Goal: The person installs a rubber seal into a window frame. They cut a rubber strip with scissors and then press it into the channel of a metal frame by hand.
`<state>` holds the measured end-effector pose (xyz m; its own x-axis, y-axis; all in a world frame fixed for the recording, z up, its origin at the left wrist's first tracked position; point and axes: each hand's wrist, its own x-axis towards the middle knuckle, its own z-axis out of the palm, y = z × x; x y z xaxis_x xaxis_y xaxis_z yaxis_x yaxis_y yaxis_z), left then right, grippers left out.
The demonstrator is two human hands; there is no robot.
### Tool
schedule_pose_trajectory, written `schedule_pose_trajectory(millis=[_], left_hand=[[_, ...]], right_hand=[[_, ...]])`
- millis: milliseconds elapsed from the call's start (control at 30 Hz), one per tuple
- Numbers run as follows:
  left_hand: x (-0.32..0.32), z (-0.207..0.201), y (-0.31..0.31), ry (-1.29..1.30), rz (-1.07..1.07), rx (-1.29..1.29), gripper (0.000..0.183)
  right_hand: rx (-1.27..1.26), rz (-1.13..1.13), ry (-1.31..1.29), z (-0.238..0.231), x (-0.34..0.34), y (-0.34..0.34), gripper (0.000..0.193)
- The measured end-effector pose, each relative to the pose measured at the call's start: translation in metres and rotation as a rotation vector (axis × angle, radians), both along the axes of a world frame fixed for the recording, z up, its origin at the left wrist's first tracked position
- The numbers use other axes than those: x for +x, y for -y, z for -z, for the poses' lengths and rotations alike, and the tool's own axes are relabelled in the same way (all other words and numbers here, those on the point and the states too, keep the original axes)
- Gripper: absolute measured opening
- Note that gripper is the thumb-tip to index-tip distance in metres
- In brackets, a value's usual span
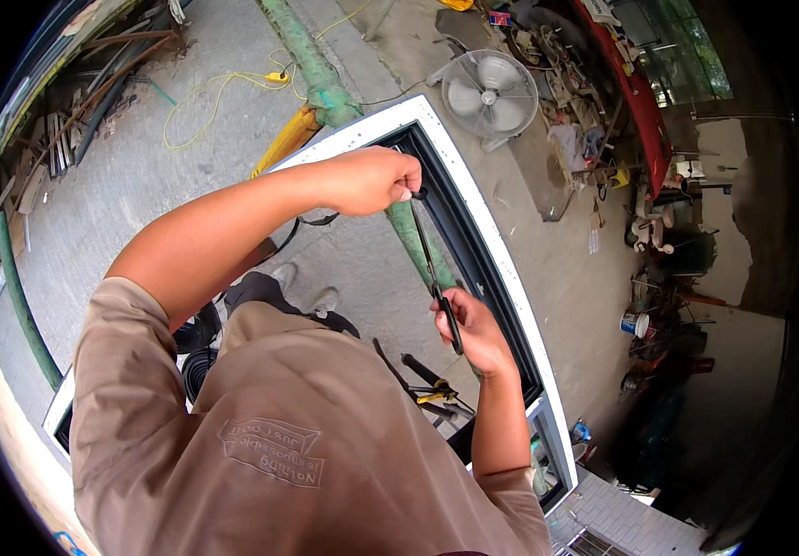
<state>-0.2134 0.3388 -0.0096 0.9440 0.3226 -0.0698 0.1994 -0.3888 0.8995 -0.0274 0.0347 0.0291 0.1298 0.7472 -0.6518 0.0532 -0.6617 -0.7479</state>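
Observation:
My left hand (376, 181) reaches over the far part of a white and black window frame (501, 236), fingers pinched on a small black piece (419, 195) that looks like a strip end. Lower down, my right hand (475, 334) is closed around a slim tool with a black handle (453, 331). A thin dark length (426, 243) runs from the tool up toward my left fingers; whether it is blade, shaft or strip I cannot tell. Both hands are over the frame's opening, close to its black inner channel.
Green pipes (302, 56) support the frame. A floor fan (489, 95) stands beyond it. Pliers-like tools with yellow parts (434, 394) lie below the right hand. A yellow cord (205, 102) crosses the floor. Scrap metal (84, 88) is piled at left; clutter (561, 93) fills the right.

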Motion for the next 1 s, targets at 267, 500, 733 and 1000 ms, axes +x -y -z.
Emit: schedule_pose_trajectory(millis=[267, 500, 733, 1000], left_hand=[[0.000, -0.006, -0.001, -0.034, 0.027, -0.030, 0.017], [0.001, -0.004, -0.003, -0.044, 0.066, -0.099, 0.016], [0.000, -0.013, -0.003, -0.081, 0.082, -0.074, 0.018], [0.002, -0.014, -0.005, -0.122, 0.086, -0.131, 0.024]], right_hand=[[-0.025, -0.016, 0.030, -0.003, 0.010, -0.010, 0.040], [-0.002, -0.009, 0.008, 0.005, 0.020, -0.016, 0.038], [0.027, 0.001, -0.020, 0.010, 0.016, -0.024, 0.034], [0.027, 0.049, 0.012, 0.012, 0.009, -0.026, 0.028]])
